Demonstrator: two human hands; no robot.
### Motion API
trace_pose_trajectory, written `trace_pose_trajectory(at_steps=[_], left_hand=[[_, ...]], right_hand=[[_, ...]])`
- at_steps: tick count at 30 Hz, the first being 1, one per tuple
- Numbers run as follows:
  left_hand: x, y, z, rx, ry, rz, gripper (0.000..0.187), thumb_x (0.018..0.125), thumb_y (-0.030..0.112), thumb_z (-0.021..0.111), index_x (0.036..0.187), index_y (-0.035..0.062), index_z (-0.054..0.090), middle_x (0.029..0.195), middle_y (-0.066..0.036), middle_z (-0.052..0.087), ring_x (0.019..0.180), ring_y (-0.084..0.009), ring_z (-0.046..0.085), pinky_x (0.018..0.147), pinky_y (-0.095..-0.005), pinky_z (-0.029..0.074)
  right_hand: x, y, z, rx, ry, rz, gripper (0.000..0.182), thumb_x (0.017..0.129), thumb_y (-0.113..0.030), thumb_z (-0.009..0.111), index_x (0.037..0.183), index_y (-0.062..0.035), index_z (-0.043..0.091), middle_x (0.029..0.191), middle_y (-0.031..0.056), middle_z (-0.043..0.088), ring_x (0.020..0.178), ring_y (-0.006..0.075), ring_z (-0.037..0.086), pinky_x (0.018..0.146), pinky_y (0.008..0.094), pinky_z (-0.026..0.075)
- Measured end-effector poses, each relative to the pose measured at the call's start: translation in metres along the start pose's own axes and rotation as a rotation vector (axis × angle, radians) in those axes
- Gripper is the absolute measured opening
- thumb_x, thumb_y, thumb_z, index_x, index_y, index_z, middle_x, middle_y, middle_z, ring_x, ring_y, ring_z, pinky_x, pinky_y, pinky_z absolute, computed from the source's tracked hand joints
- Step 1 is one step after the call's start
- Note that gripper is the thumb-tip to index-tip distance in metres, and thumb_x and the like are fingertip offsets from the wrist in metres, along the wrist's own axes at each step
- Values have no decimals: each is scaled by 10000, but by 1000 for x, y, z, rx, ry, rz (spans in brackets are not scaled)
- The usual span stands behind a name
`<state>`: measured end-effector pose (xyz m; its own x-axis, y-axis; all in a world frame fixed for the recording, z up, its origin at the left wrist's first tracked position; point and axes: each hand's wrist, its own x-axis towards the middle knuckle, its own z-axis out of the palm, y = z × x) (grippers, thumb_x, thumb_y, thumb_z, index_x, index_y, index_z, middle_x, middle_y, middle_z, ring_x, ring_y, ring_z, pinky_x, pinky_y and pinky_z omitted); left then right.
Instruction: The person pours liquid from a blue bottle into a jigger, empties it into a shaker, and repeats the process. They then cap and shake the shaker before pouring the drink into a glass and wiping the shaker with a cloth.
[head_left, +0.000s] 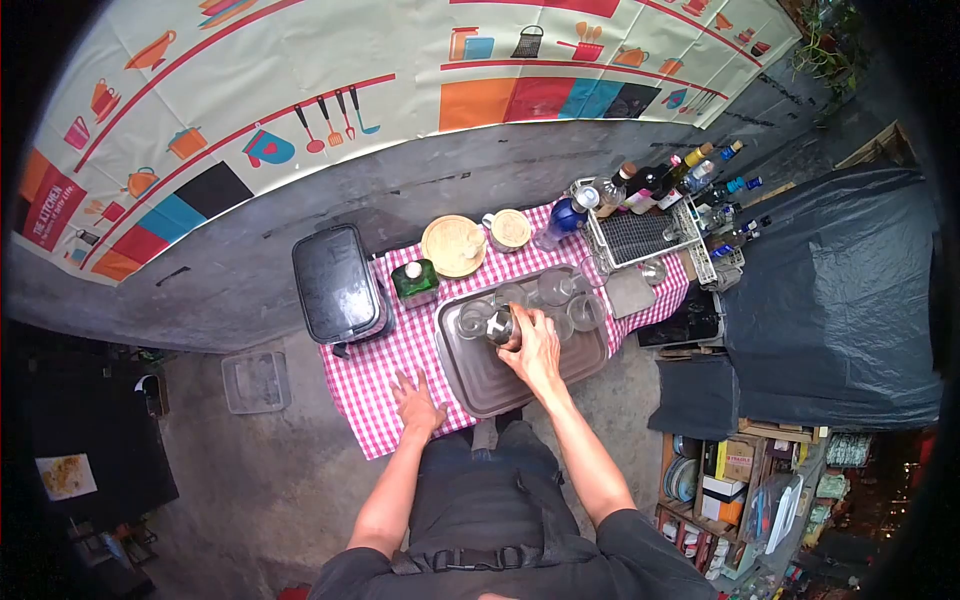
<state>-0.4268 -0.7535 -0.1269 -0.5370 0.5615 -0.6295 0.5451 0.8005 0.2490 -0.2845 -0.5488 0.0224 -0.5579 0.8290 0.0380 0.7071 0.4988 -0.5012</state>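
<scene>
My right hand [535, 345] is closed around a shiny, dark cup [500, 327], tilted over the left part of a brown tray [480, 385]. Whether the cup is metal or glass is hard to make out. Around that hand, several clear glasses stand on the tray, among them a round glass [556, 287] at the back and another glass [586, 311] on the right. Fingers spread, my left hand [418, 405] rests flat on the pink checked tablecloth [362, 395], left of the tray, holding nothing.
Behind the tray are a green bottle [414, 284], a wooden-lidded jar [453, 246] and a mug [509, 230]. A black lidded bin [342, 285] stands left. At right are a blue bottle [567, 217], a dish rack [640, 237] and several liquor bottles.
</scene>
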Motion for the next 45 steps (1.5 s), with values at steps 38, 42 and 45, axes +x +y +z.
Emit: trace_pose_trajectory(at_steps=[38,42,45], left_hand=[[-6,10,-18,38,-68,-4,1155,789,459,847,1670,138,173,1690,-324,9,1543,-571,49,1211,-565,359],[-6,10,-18,45,-75,-7,1152,796,458,842,1671,140,163,1689,-323,8,1542,-574,39,1211,-569,358],[-6,10,-17,50,-72,-11,1150,795,456,844,1670,139,168,1691,-320,0,1543,-572,38,1195,-574,381]], right_hand=[[11,27,-16,-17,156,179,946,606,-198,919,1466,-130,530,1249,147,615,1124,388,614,954,482,523],[12,28,-15,-34,156,167,944,600,-194,917,1461,-126,536,1221,152,611,1116,385,613,953,481,520],[14,29,-15,-53,139,177,946,597,-197,919,1461,-129,540,1203,154,610,1104,385,613,941,482,522]])
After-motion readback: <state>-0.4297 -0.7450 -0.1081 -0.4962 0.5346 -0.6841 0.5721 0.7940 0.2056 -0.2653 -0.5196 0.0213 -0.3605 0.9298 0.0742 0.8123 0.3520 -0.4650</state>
